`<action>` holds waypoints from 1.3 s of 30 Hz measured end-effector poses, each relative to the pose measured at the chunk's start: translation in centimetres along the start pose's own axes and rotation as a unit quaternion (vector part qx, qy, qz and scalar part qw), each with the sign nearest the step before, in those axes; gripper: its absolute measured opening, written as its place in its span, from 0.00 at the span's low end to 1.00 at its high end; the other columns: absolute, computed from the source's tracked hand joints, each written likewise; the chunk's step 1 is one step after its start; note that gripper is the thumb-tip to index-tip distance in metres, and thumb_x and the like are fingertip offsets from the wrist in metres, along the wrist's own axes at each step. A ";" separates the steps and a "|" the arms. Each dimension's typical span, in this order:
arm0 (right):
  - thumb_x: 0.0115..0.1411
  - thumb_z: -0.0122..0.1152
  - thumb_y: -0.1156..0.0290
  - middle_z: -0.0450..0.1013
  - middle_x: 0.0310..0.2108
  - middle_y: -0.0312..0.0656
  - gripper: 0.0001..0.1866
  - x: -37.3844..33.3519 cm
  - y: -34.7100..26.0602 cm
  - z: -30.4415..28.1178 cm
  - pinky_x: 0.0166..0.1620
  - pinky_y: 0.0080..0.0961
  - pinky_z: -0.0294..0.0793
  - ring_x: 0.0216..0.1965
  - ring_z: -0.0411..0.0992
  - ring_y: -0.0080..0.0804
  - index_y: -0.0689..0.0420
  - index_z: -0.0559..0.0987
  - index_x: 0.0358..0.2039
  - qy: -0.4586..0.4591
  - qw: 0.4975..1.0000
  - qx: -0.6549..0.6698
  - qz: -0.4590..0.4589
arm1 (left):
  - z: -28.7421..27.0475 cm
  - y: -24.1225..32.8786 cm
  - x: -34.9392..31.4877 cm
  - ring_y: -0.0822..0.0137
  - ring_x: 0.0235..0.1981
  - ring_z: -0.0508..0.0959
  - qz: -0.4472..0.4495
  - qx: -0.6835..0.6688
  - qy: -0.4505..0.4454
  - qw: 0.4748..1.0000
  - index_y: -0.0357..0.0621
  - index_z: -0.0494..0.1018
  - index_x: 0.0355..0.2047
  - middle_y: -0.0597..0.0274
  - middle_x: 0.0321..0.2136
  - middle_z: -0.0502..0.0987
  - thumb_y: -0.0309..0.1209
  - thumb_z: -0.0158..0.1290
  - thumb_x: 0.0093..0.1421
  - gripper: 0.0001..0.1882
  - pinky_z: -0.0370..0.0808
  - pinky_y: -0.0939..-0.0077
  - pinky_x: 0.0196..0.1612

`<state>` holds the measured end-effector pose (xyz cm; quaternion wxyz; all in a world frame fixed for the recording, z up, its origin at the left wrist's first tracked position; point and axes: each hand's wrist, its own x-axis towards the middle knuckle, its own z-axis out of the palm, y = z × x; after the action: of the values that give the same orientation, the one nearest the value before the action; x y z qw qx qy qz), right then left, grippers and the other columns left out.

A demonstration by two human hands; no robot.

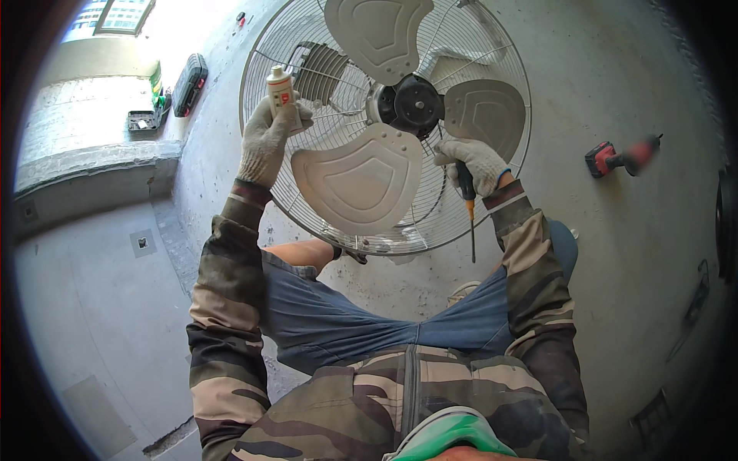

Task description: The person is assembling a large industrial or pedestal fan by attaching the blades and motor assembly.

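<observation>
A large fan with metal blades (360,180), a black hub (415,104) and a round wire guard (257,77) lies in front of me. My left hand (265,138), in a pale knit glove, grips a small white bottle (280,88) with a narrow capped top, held upright over the guard's left side. My right hand (478,164), gloved alike, is closed round a screwdriver (468,192) with a dark and orange handle. The screwdriver's shaft points down toward my knees. The right fingers are close to the hub and the right blade (486,119).
A red and black cordless drill (623,156) lies on the floor to the right. At the left wall stand a dark tool case (190,84) and an open box (144,121). A raised concrete ledge (100,165) runs along the left. A dark round object (725,223) sits at the far right.
</observation>
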<state>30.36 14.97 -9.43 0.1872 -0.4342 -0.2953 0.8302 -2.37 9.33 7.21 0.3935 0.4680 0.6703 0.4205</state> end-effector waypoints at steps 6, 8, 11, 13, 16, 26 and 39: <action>0.65 0.66 0.54 0.75 0.39 0.46 0.20 0.4 2.1 -0.6 0.25 0.22 0.76 0.23 0.71 0.21 0.60 0.76 0.43 0.026 0.877 0.478 -0.036 | -0.6 -1.1 -0.4 0.67 0.42 0.81 0.027 0.012 -0.035 0.999 0.34 0.70 0.52 0.57 0.38 0.79 0.37 0.53 0.71 0.19 0.79 0.68 0.51; 0.66 0.63 0.53 0.75 0.33 0.44 0.20 0.5 1.9 -1.2 0.28 0.22 0.75 0.24 0.70 0.22 0.59 0.75 0.43 0.051 0.829 0.542 -0.131 | -0.4 -2.0 -0.3 0.68 0.41 0.81 0.032 0.034 -0.033 0.998 0.33 0.70 0.52 0.57 0.38 0.80 0.37 0.53 0.71 0.19 0.79 0.69 0.50; 0.68 0.60 0.54 0.76 0.32 0.45 0.19 0.5 1.1 -1.6 0.27 0.24 0.74 0.24 0.70 0.23 0.60 0.75 0.43 0.119 0.864 0.480 -0.094 | -0.4 -3.4 -0.2 0.67 0.43 0.80 0.003 0.068 -0.029 0.997 0.34 0.70 0.51 0.57 0.39 0.79 0.39 0.51 0.72 0.19 0.79 0.66 0.52; 0.69 0.57 0.57 0.78 0.35 0.46 0.17 0.2 0.7 -1.3 0.27 0.24 0.75 0.24 0.70 0.23 0.60 0.75 0.44 0.146 0.873 0.450 -0.119 | -0.4 -3.9 -0.3 0.67 0.42 0.80 -0.004 0.077 -0.039 0.996 0.33 0.70 0.52 0.57 0.39 0.79 0.37 0.53 0.71 0.18 0.79 0.66 0.51; 0.70 0.55 0.61 0.80 0.39 0.48 0.15 -0.7 0.2 -0.2 0.27 0.25 0.75 0.24 0.70 0.22 0.60 0.75 0.45 0.188 0.880 0.410 -0.151 | -0.1 -3.6 -0.6 0.68 0.40 0.80 -0.020 0.077 -0.049 0.996 0.33 0.70 0.53 0.58 0.38 0.79 0.36 0.54 0.70 0.19 0.80 0.68 0.49; 0.67 0.58 0.65 0.80 0.42 0.48 0.16 -3.9 -1.9 2.6 0.25 0.21 0.77 0.24 0.74 0.23 0.61 0.75 0.49 0.233 0.904 0.306 -0.186 | 5.0 2.4 0.9 0.75 0.31 0.78 -0.068 0.234 -0.182 0.953 0.35 0.72 0.53 0.62 0.33 0.79 0.37 0.57 0.67 0.20 0.78 0.77 0.35; 0.65 0.61 0.64 0.77 0.42 0.42 0.15 -4.5 -1.3 2.2 0.30 0.27 0.79 0.30 0.78 0.28 0.57 0.75 0.48 0.158 0.884 0.417 -0.140 | 8.2 5.3 5.0 0.77 0.24 0.75 -0.087 0.455 -0.307 0.831 0.35 0.76 0.48 0.64 0.29 0.79 0.40 0.55 0.67 0.19 0.74 0.81 0.27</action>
<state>31.07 12.69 -4.82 0.5097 -0.3954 0.0533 0.7623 5.50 16.86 8.67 0.3564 0.6386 0.6687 -0.1339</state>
